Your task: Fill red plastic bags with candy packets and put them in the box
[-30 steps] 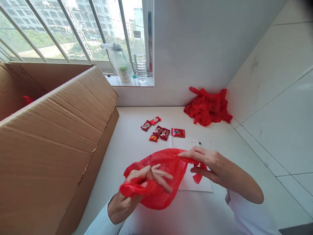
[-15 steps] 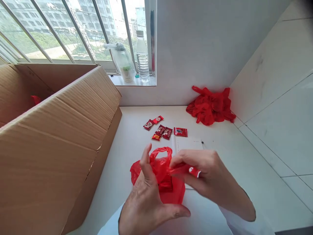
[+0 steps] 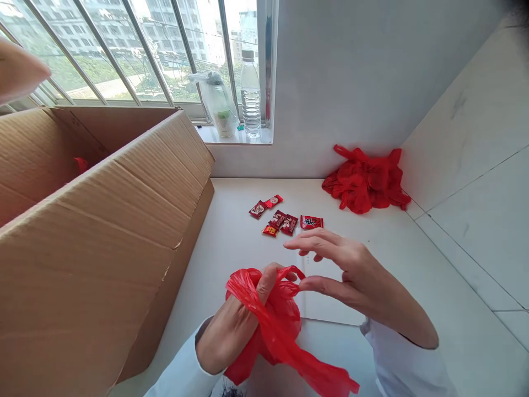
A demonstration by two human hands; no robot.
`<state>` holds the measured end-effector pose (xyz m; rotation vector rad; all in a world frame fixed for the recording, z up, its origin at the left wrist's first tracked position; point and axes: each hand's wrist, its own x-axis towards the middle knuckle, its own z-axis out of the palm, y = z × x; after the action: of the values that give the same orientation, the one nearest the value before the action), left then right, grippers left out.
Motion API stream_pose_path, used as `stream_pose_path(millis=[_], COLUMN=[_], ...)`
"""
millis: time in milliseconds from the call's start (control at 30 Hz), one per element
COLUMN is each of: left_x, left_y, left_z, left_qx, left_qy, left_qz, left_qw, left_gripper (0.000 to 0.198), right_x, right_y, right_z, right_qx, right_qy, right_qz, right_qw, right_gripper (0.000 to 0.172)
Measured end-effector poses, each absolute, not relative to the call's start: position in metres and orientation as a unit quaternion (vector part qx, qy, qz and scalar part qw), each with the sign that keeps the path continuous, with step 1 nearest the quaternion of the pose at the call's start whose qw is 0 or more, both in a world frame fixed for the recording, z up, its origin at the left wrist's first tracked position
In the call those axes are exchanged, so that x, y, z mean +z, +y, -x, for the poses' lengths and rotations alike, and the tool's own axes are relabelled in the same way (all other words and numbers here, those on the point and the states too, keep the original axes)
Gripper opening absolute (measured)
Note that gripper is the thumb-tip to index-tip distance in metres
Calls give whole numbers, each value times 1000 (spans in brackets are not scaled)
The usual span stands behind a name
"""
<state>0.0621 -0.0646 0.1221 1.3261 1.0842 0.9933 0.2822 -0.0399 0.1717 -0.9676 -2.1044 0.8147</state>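
My left hand (image 3: pixel 237 328) is closed around a red plastic bag (image 3: pixel 281 325), thumb on top. A twisted strip of the bag passes over the back of this hand and trails down to the lower right. Beside it, my right hand (image 3: pixel 334 264) has its fingers spread apart; the thumb tip is at a small handle loop of the bag, touching or nearly so. Under my right hand lies a white notebook (image 3: pixel 330 306), partly covered. Beyond the hands are several small wrapped snack packets (image 3: pixel 289 224), and a separate red packet (image 3: pixel 311 222) sits near the notebook's far edge.
A large open cardboard box (image 3: pixel 124 220) fills the left side. A heap of red plastic bags (image 3: pixel 366 179) lies against the back wall. On the windowsill stand a water bottle (image 3: pixel 250 99) and a bagged cup (image 3: pixel 223 113). A blurred pointed shape (image 3: pixel 20 71) intrudes at the upper left.
My left hand has gone from spread fingers to gripping the bag, whose strip now crosses over it. My right hand has released its pinch and opened. A blurred shape has appeared at upper left.
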Motion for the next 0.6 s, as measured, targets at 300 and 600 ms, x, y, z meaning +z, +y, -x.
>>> stream_pose_path(millis=[300, 600], left_x=[138, 136], left_y=[-43, -40], left_z=[-74, -62], left_qx=[197, 214], left_qy=[352, 278], left_qz=[-382, -495], left_qw=[831, 795], left_gripper=[64, 24], right_x=[158, 163], right_y=[-29, -49], right_z=[-262, -265], right_qx=[410, 266], right_qy=[-719, -917], right_qz=[413, 199], right_qw=[381, 220], right_gripper=[10, 8])
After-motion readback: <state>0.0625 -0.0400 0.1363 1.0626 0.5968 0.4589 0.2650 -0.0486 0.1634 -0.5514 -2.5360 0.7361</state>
